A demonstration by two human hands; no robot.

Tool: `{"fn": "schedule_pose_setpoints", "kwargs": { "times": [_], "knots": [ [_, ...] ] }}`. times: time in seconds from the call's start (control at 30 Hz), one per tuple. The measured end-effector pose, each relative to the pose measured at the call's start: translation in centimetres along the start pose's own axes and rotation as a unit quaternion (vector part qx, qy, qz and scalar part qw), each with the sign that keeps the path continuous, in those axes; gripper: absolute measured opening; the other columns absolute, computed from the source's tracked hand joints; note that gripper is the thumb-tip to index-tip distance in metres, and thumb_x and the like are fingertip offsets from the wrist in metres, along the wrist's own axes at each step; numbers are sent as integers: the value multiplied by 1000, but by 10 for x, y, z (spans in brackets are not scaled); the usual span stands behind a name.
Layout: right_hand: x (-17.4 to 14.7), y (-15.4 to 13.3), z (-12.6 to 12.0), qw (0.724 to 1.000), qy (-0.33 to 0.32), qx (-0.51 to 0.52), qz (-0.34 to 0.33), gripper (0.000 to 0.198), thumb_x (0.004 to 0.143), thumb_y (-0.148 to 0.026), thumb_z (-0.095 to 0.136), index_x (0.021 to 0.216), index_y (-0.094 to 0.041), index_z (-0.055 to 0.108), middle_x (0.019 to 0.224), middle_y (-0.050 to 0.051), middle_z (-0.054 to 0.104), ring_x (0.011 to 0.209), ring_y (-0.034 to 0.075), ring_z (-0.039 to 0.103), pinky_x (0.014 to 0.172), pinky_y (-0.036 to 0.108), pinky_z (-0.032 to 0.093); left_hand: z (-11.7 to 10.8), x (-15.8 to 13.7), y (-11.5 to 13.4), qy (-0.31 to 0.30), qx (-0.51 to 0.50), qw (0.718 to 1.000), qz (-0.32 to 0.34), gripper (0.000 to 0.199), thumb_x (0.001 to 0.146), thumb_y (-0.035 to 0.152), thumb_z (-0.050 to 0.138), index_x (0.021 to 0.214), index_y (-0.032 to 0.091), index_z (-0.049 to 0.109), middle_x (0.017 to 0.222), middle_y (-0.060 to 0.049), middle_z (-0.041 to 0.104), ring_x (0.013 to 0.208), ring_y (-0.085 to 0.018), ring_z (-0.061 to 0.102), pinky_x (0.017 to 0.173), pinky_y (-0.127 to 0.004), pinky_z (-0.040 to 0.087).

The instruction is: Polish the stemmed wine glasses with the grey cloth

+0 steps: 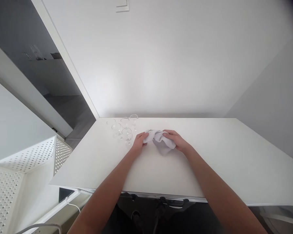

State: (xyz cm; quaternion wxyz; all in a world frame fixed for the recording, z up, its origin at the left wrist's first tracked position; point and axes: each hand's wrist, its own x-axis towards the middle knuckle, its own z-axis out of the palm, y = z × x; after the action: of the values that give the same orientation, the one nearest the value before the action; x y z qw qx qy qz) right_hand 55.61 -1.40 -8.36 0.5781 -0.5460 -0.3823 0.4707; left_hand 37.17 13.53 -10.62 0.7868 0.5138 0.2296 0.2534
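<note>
Left hand (139,140): we see it clenched on the left end of the cloth (159,140), fingers curled into the fabric.
Right hand (175,139): gripping the cloth's right side, thumb over the top.
Cloth: pale grey, bunched, held between both hands over the middle of the table (222,156); its lower fold looks to be touching the tabletop (hard to be sure).
Glasses (123,127): a small cluster of clear stemmed ones, upright on the table just beyond and left of the left hand, close together.
Nearest glass: just beside the left hand's knuckles; whether they touch, we cannot tell.
Risk: we judge a sideways sweep of the left hand or a trailing cloth fold could clip a stem and topple it into its neighbours.
Risk 2: clear glass on white is easy to misjudge.
Left of table: white perforated panel (26,156).
</note>
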Motion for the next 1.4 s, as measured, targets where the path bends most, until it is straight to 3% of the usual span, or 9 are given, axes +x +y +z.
{"fn": "schedule_pose_setpoints", "kwargs": {
  "times": [0.2,0.4,0.5,0.63,0.83,1.07,1.2,1.3,1.4],
  "knots": [
    [-1,3,-10,995,15,83,44,33,82,-52,73,96,-21,74,95,6,74,81,22,66,67,30,48,1,0,8,-94,-138,986,3,49,90,60,59,120,22,66,126,-12,64,113,-30,62,92,-43,51],
    [-2,4,15,991,-74,105,49,48,90,-58,62,123,-24,69,116,11,72,103,28,66,83,38,53,5,-10,12,-173,-40,984,-8,95,81,43,80,158,40,26,145,-11,56,120,-32,63,98,-47,50],
    [4,8,24,994,-76,79,29,51,87,-51,71,130,-25,64,117,11,71,101,26,65,79,37,54,4,-6,5,-136,19,990,24,90,78,39,82,154,34,34,135,-12,62,112,-30,67,91,-40,54],
    [12,13,27,994,34,101,1,45,82,-39,75,124,-26,67,120,8,70,105,26,64,84,36,53,5,-2,-1,-84,51,991,95,64,81,39,79,135,30,46,123,-10,67,87,-19,69,72,-30,53],
    [13,12,24,990,55,130,19,41,80,-52,73,109,-22,71,107,10,74,97,28,67,79,37,53,11,-9,2,-94,89,983,130,44,84,38,72,115,28,41,111,-4,69,63,-9,59,57,-21,45],
    [16,12,-4,978,145,141,-40,28,78,-43,71,96,-22,68,101,7,73,91,24,66,73,32,51,11,-14,4,-35,97,987,126,37,88,33,64,115,30,38,93,0,67,77,-13,62,66,-27,55],
    [16,16,-4,986,158,58,9,54,78,-52,71,124,-27,59,111,8,72,93,26,67,75,36,54,12,-13,3,-26,125,985,119,42,88,37,66,116,30,36,97,-1,68,82,-14,64,72,-31,58],
    [18,21,2,979,195,-63,-10,92,67,-34,82,149,-35,39,112,5,71,91,24,67,79,37,54,12,-10,0,-37,140,981,128,40,88,41,67,108,28,35,80,5,63,64,-11,57,66,-30,58],
    [24,25,-3,970,228,-83,-23,79,70,-25,71,145,-34,49,94,1,71,79,21,64,74,34,53,9,-8,-2,-1,151,977,154,35,90,43,63,103,28,34,60,11,45,55,-10,49,62,-27,56]
  ]
}}
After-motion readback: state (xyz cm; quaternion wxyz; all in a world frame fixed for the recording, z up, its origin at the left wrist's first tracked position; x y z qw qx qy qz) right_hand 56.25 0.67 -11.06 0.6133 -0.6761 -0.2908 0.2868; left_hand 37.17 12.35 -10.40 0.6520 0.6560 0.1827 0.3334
